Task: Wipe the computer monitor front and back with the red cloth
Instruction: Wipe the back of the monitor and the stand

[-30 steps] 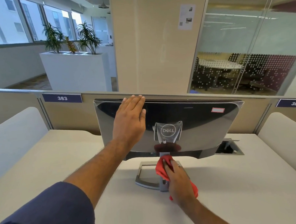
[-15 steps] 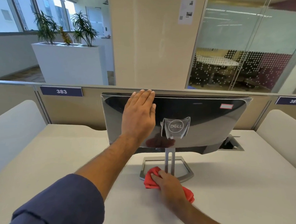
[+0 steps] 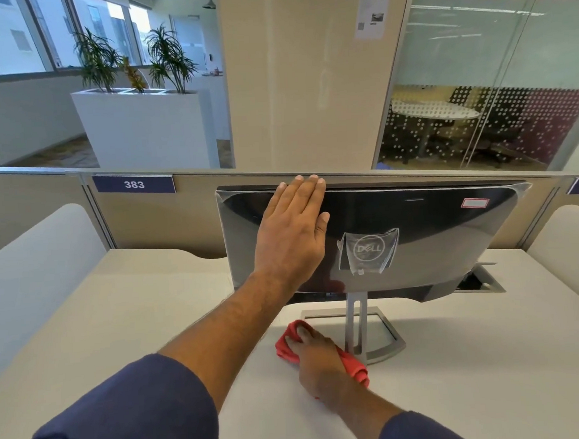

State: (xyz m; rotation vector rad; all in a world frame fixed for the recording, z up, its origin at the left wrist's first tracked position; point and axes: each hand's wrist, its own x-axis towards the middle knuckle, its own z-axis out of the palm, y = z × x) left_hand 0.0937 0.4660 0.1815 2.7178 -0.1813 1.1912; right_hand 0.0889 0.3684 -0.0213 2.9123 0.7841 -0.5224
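Left hand [image 3: 290, 234] lies flat, fingers straight, on the monitor [image 3: 415, 219] back; right hand [image 3: 317, 355] presses the cloth [image 3: 285, 348] on the desk [image 3: 490, 360] beside the stand [image 3: 381, 335].

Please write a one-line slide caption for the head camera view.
Left hand steadies the monitor back; right hand presses the red cloth beside its stand.
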